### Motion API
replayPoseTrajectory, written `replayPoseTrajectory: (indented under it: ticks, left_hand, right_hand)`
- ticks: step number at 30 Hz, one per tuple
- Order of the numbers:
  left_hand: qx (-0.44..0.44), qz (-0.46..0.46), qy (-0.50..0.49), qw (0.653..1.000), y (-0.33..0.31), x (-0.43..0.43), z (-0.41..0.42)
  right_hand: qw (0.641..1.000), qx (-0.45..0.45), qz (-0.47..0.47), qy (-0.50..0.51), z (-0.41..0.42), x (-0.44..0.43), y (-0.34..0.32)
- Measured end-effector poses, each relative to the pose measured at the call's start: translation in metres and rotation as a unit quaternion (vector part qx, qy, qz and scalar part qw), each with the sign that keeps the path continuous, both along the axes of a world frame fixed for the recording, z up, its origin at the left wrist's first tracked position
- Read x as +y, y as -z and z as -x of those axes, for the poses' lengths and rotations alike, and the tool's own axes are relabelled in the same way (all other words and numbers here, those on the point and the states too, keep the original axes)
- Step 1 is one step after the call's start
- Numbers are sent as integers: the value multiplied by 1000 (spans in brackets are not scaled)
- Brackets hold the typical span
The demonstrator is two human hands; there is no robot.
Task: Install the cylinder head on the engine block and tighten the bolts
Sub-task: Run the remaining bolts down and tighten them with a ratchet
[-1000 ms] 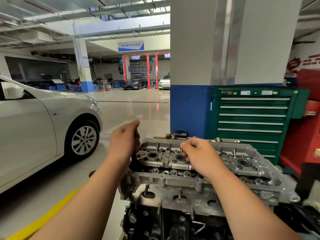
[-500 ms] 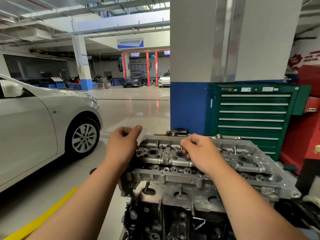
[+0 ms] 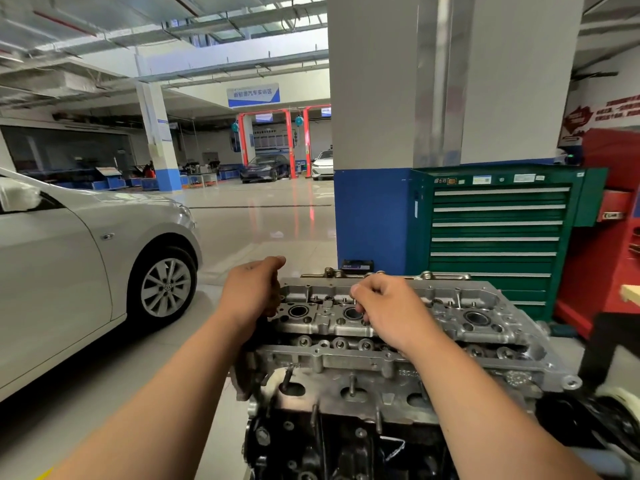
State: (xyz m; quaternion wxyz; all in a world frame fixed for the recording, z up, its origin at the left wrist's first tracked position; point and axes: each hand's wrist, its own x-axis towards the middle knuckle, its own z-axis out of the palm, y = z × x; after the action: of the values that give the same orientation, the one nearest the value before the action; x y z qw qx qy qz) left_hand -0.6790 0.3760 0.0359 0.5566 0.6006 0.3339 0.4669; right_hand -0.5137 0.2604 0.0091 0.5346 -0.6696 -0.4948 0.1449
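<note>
A silver aluminium cylinder head (image 3: pixel 460 327) sits on top of the dark engine block (image 3: pixel 332 441) in the lower middle of the view. My left hand (image 3: pixel 251 294) is closed around the head's left end. My right hand (image 3: pixel 391 311) rests on the top of the head near its middle, fingers curled down over one of the round bores; what the fingertips pinch is hidden. Several small bolts and studs stand along the head's top and front face.
A silver car (image 3: pixel 86 268) stands close on the left. A grey and blue pillar (image 3: pixel 374 216) and a green drawer tool cabinet (image 3: pixel 495 237) are just behind the engine, a red cabinet (image 3: pixel 609 237) at far right. Glossy floor opens behind.
The view tilted up slightly, so the engine sits lower in frame. Both hands stay on the cylinder head; the right hand's fingers shifted a little over the same bore.
</note>
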Motion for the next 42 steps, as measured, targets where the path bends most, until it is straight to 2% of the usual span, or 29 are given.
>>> replayPoseTrajectory:
  ticks: [5, 9, 12, 14, 16, 18, 25, 30, 32, 36, 39, 42]
  left_hand:
    - [4, -72, -134, 988, 2, -3, -7]
    - [-77, -149, -232, 958, -21, -7, -13]
    - [-154, -115, -181, 964, -64, 5, -22]
    - [-120, -67, -146, 980, -68, 16, -33]
    - [-70, -58, -135, 987, -51, 28, -41]
    - [-59, -53, -129, 988, -31, 38, -43]
    - [-11, -136, -98, 986, -2, 53, -52]
    - [-32, -143, -132, 980, 1, 54, -51]
    - [-53, -127, -144, 980, 2, 58, -50]
    - [-53, -107, -130, 984, 0, 54, -52]
    - [-87, -72, -130, 985, -2, 54, -48]
    - [-51, -77, -146, 985, -2, 58, -41]
  right_hand:
    - [1000, 8, -2, 0, -1, 3, 2]
    - [1000, -7, 6, 0, -4, 7, 5]
    - [1000, -18, 11, -3, -4, 8, 3]
    - [1000, -15, 10, -1, -1, 5, 2]
    - [1000, -19, 13, 0, 0, 2, 1]
    - [1000, -14, 13, -3, 0, 1, 0]
    - [1000, -21, 21, -7, -2, 3, 1]
    - [998, -33, 47, -23, 1, 8, -5]
    - [996, -60, 58, -32, 4, 18, -16]
    - [979, -176, 85, -62, 18, 62, -38]
    - [959, -246, 112, -81, 35, 98, -39]
    - [962, -230, 111, -101, 41, 117, -28]
